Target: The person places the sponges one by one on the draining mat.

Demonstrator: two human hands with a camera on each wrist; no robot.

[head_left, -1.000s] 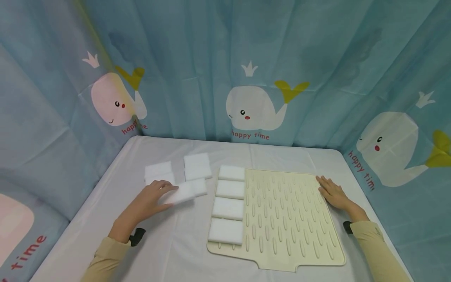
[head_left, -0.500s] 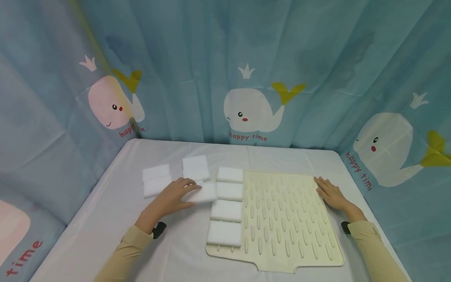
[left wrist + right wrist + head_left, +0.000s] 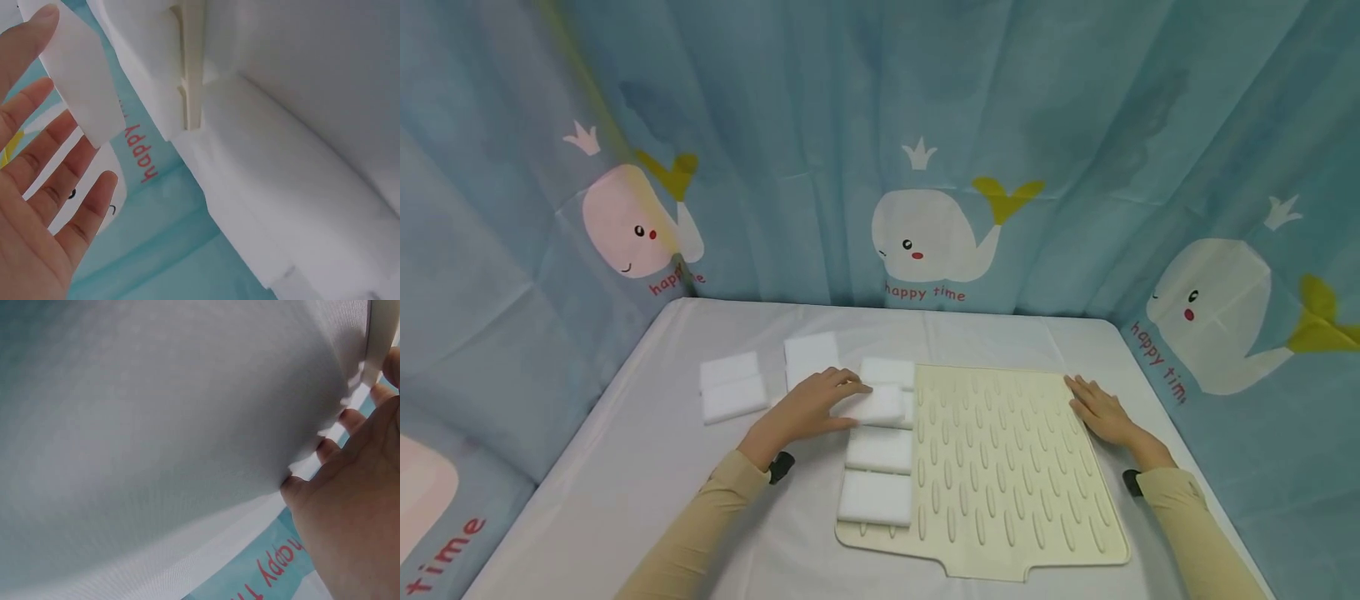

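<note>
Hands on either side of a cream ridged mat (image 3: 1000, 467): a person's left hand (image 3: 808, 407) pinches a white sponge block (image 3: 882, 405) between thumb and fingers, while the right hand (image 3: 1101, 412), grasping nothing, lies with fingers extended and fingertips at the mat's right edge. Seen from the head, the pinched block overlaps one of four similar blocks lined up in a column on the mat's left side; the left-wrist view shows air between it and them. Just beyond the left hand's fingertips sits the farthest block (image 3: 887, 371). A strip of the second block (image 3: 910, 412) shows to the right of the pinched one. On the person's side of that hand lie a third block (image 3: 878, 450) and a fourth block (image 3: 875, 497).

Past the left hand's knuckles, partly hidden by them, a loose block (image 3: 811, 354) rests on the white-covered tabletop (image 3: 797, 533). Off to that hand's left, a loose pair (image 3: 733, 398) lie touching. Tan sleeves (image 3: 700, 517) cover both forearms, with black devices (image 3: 781, 467) at the wrists. Beyond both hands hangs a blue curtain (image 3: 790, 125) printed with whales (image 3: 921, 221) and "happy time."
</note>
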